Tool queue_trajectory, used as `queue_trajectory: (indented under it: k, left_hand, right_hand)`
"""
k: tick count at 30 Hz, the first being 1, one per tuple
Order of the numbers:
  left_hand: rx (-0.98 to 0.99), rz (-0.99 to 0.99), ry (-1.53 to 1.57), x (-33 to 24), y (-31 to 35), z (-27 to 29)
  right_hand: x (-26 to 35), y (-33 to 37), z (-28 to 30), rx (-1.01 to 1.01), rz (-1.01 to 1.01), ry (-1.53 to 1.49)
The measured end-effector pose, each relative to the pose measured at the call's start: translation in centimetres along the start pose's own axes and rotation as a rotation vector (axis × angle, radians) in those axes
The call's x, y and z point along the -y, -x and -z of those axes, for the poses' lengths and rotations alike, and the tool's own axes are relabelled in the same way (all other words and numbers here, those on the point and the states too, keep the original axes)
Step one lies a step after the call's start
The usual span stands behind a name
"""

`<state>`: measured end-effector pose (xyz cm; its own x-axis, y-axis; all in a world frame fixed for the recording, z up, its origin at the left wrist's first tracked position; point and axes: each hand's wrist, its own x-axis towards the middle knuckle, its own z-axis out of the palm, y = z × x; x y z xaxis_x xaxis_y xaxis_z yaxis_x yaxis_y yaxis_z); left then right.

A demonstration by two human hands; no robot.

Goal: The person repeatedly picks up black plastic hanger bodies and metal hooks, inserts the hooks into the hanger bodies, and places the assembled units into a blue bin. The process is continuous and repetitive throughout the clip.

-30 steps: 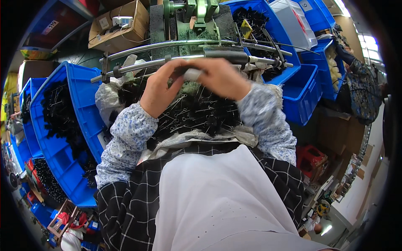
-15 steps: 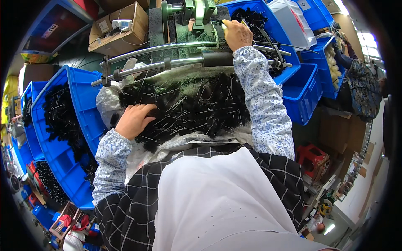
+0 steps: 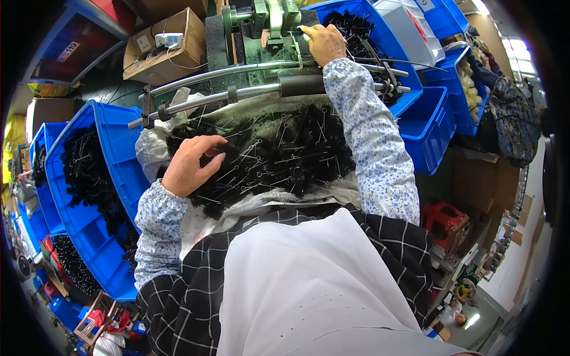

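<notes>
Resting palm-down, left hand [image 3: 193,166] sits on the near-left edge of the heap of black tufted pieces with wire stems [image 3: 267,157], fingers loosely curled into it, nothing clearly pinched; looks like it's sorting out single pieces; right hand [image 3: 323,43] reaches far across the two curved metal rails [image 3: 237,83] to the green machine [image 3: 270,24], fingers closed on a thin wire-like piece at the machine's feed point, likely seating it; heap lies on a pale sheet [image 3: 261,204] directly in front of the person, within both hands' reach; blue bin [image 3: 98,178] at left holds more of the same black pieces.
</notes>
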<state>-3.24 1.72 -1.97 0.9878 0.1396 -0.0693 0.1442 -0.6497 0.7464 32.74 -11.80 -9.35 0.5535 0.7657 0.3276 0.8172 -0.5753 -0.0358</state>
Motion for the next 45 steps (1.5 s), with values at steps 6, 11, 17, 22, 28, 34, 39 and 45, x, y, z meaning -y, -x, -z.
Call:
queue_trajectory:
  k: [6, 11, 17, 22, 28, 34, 39, 45]
  left_hand:
    - [-0.118, 0.047, 0.014, -0.5, 0.2, 0.8]
    - [-0.143, 0.066, 0.017, -0.1, 0.3, 1.2]
    - [-0.173, 0.019, -0.001, -0.6, -0.2, 1.2]
    - [-0.194, -0.009, -0.019, -0.9, -0.6, 1.3]
    - [-0.306, 0.009, 0.046, -0.1, 0.2, 2.0]
    - [-0.319, -0.009, 0.120, -0.1, -0.7, 1.9]
    - [-0.240, -0.028, 0.155, -0.8, -1.5, 1.8]
    - [-0.297, 0.004, 0.295, -1.3, -3.6, -0.1]
  right_hand:
    - [0.7, 1.3, 2.6, -0.007, -0.183, 0.095]
    - [0.3, 1.8, 0.6, -0.058, -0.128, -0.064]
    - [5.9, 0.5, 0.8, -0.045, -0.125, -0.056]
    - [7.3, 0.2, 1.2, -0.050, -0.098, 0.008]
    - [2.1, 1.1, 1.2, -0.054, -0.118, 0.062]
    - [-3.1, 0.0, 1.7, 0.075, -0.215, -0.019]
    - [-4.3, -1.3, 4.2, 0.277, -0.163, -0.132]
    - [-7.3, 1.9, 7.8, -0.254, -0.303, 0.285]
